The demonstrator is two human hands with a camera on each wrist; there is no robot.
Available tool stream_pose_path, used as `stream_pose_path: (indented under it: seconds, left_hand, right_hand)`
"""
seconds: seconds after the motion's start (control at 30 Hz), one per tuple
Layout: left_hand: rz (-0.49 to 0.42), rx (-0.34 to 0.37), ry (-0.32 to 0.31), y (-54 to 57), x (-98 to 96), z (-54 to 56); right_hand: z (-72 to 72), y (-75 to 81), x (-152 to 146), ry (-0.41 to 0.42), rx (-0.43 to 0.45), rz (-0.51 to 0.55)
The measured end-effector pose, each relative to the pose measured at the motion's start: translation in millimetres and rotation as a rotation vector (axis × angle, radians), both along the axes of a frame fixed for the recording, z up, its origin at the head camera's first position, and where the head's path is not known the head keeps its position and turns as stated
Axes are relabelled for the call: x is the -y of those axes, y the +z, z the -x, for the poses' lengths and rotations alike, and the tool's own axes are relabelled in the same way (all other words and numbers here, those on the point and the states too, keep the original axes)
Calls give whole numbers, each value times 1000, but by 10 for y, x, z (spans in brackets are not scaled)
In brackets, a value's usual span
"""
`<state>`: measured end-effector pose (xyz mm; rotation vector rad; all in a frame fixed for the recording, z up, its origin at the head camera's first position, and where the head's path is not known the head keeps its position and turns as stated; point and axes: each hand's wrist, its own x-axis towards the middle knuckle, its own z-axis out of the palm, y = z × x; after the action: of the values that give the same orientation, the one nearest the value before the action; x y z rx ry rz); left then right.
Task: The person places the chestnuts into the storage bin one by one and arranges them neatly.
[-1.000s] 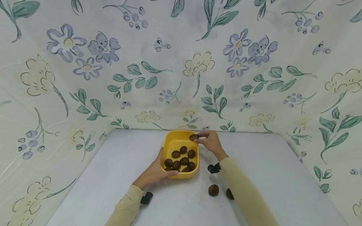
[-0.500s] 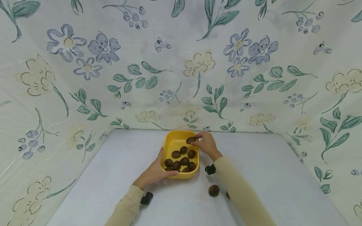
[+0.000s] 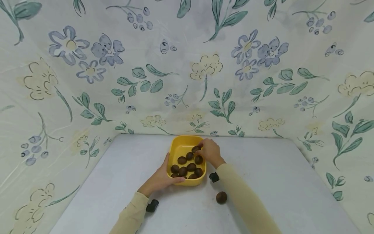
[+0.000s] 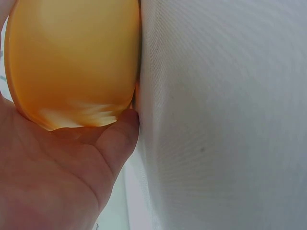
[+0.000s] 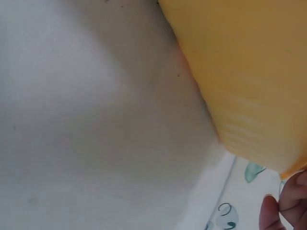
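Note:
A yellow plastic tub (image 3: 181,143) stands on the white table and holds several small dark brown oval things (image 3: 181,160), mostly in its near half. The left hand (image 3: 159,177) grips the tub's near left corner, its thumb lying over the front rim. In the left wrist view, fingers (image 4: 120,134) reach under the tub's curved wall. Over the right side of the tub, the right hand (image 3: 211,152) pinches another brown oval thing (image 3: 196,149), low among the others. Only a few fingertips of that hand show at the corner of the right wrist view.
One brown oval thing (image 3: 221,197) lies on the table, left of the right sleeve (image 3: 248,201). A flower-patterned cloth (image 3: 187,81) hangs behind the table (image 3: 263,162). Small black devices (image 3: 152,205) sit at both wrists.
The right hand has moved left and down into the tub with its brown oval thing. The right sleeve now hides a second brown thing on the table. The left hand stays put.

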<state>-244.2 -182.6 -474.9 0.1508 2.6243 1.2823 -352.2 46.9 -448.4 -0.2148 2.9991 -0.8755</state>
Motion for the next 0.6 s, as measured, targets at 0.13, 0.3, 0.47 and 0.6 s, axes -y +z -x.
stream_pose_path:
  seconds: [0.13, 0.3, 0.47, 0.6]
  left_hand:
    - [-1, -6, 1, -13, 0, 12]
    - [2, -5, 1, -33, -1, 23]
    - [2, 0, 10, -40, -5, 21]
    - [-4, -1, 6, -30, 3, 9]
  right_hand:
    - [10, 26, 36, -5, 17, -36]
    - [14, 26, 59, -6, 18, -96]
    - [-11, 39, 69, 16, -14, -129]
    - [-23, 53, 88, 20, -12, -144]
